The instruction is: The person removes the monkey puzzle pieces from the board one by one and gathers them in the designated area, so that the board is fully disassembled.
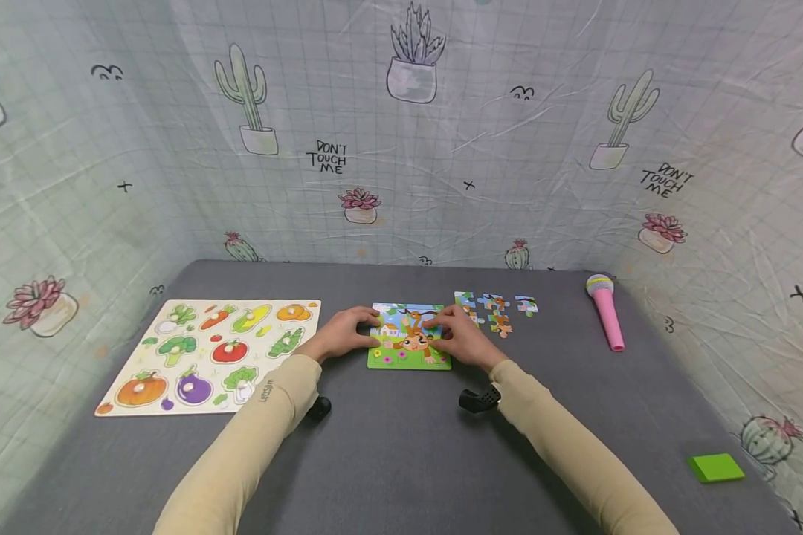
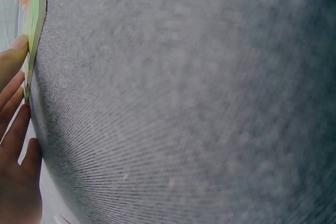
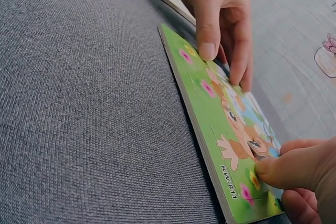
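In the head view, a small jigsaw puzzle with a monkey on a green meadow lies at the middle of the grey table. My left hand holds its left edge, thumb nearer me than the fingers. Over the right side of the puzzle, my right hand rests thumb and forefinger on the picture. The right wrist view shows the right thumb on the board near the printed KW-811; its other fingers are partly hidden. Behind and right of that hand lie several loose jigsaw pieces, some partly covered by it.
A large vegetable peg board lies at the left, partly under the left forearm. At the back right is a pink toy microphone. A green block sits near the right edge. Cactus-printed sheeting surrounds the table's back and sides.
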Motion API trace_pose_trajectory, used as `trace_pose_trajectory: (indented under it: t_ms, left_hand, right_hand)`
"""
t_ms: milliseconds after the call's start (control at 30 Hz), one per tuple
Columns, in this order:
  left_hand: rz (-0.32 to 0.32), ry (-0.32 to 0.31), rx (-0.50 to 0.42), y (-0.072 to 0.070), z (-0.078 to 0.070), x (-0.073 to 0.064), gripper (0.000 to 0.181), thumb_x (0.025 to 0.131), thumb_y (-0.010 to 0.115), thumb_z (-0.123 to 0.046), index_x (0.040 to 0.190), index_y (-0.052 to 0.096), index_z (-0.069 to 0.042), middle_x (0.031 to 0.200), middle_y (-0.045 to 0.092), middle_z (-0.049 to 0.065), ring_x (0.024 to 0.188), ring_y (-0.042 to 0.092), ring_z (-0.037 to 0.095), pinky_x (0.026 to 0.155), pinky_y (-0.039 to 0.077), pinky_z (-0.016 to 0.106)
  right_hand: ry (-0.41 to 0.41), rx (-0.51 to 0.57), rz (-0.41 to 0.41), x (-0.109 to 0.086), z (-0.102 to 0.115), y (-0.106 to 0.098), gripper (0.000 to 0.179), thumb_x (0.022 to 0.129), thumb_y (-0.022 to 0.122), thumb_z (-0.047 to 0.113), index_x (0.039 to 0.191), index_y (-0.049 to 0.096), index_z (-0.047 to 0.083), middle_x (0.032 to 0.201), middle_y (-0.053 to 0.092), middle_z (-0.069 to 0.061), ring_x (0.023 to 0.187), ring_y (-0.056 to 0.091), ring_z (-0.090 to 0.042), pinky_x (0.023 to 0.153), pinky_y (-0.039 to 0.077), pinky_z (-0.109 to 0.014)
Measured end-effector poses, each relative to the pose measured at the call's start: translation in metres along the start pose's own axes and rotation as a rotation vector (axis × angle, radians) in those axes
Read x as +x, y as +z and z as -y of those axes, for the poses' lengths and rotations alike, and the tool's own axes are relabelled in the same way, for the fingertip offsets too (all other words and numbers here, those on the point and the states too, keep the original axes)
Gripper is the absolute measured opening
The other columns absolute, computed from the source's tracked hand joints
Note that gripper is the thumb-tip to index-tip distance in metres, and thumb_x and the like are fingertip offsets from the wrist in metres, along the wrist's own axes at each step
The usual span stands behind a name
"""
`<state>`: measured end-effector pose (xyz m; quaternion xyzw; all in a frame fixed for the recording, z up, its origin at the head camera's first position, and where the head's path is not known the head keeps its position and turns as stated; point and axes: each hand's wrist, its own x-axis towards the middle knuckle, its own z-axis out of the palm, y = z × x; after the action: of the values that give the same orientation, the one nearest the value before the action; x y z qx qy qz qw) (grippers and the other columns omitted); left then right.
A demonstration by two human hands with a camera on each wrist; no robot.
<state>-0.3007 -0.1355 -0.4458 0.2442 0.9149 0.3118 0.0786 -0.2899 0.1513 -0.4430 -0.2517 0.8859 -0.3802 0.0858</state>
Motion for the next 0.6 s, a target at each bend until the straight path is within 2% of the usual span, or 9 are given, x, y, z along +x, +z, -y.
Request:
trace_pose_trajectory:
  t_ms: [233, 333, 433, 500, 600]
  left_hand:
    - [-0.003, -0.002, 0.000, 0.0000, -0.0003, 0.0000, 0.041, 0.089, 0.074, -0.023, 0.123, 0.066, -0.002, 0.144, 0.050, 0.012, 0.137, 0.040, 0.032, 0.114, 0.033, 0.046]
    - [-0.006, 0.002, 0.002, -0.0004, -0.0002, 0.0003, 0.041, 0.088, 0.074, -0.023, 0.123, 0.066, -0.002, 0.143, 0.050, 0.012, 0.136, 0.041, 0.032, 0.113, 0.034, 0.046]
    - [-0.007, 0.002, 0.002, -0.0005, 0.0001, 0.0008, 0.041, 0.088, 0.074, -0.023, 0.123, 0.066, -0.002, 0.143, 0.050, 0.012, 0.136, 0.041, 0.032, 0.113, 0.034, 0.046]
    - [-0.005, 0.003, -0.003, -0.0004, 0.0004, 0.0006, 0.042, 0.088, 0.074, -0.023, 0.123, 0.066, -0.002, 0.143, 0.050, 0.012, 0.136, 0.041, 0.032, 0.114, 0.033, 0.046]
    - [-0.004, 0.002, -0.009, 0.0001, 0.0010, -0.0001, 0.042, 0.088, 0.074, -0.024, 0.124, 0.066, -0.002, 0.144, 0.050, 0.012, 0.137, 0.040, 0.032, 0.114, 0.033, 0.047]
  right_hand:
    - [0.028, 0.032, -0.015, -0.0018, 0.0025, -0.0023, 0.034, 0.092, 0.066, 0.004, 0.126, 0.065, 0.003, 0.125, 0.042, -0.017, 0.095, 0.052, -0.024, 0.079, 0.049, -0.038]
    - [0.002, 0.021, -0.017, -0.0014, 0.0004, -0.0032, 0.034, 0.092, 0.066, 0.005, 0.126, 0.065, 0.003, 0.121, 0.051, -0.015, 0.087, 0.051, -0.021, 0.071, 0.046, -0.034]
    - [-0.022, -0.001, -0.022, -0.0019, -0.0019, -0.0035, 0.035, 0.093, 0.065, 0.007, 0.127, 0.065, 0.004, 0.110, 0.060, -0.012, 0.076, 0.046, -0.019, 0.061, 0.039, -0.032]
    - [0.010, 0.021, -0.023, -0.0029, -0.0028, -0.0040, 0.035, 0.093, 0.065, 0.009, 0.128, 0.065, 0.006, 0.107, 0.063, -0.009, 0.074, 0.045, -0.020, 0.060, 0.036, -0.034]
    - [0.110, 0.102, -0.040, -0.0060, -0.0039, -0.0062, 0.034, 0.093, 0.067, 0.015, 0.127, 0.067, 0.010, 0.117, 0.061, -0.007, 0.088, 0.051, -0.023, 0.069, 0.042, -0.036]
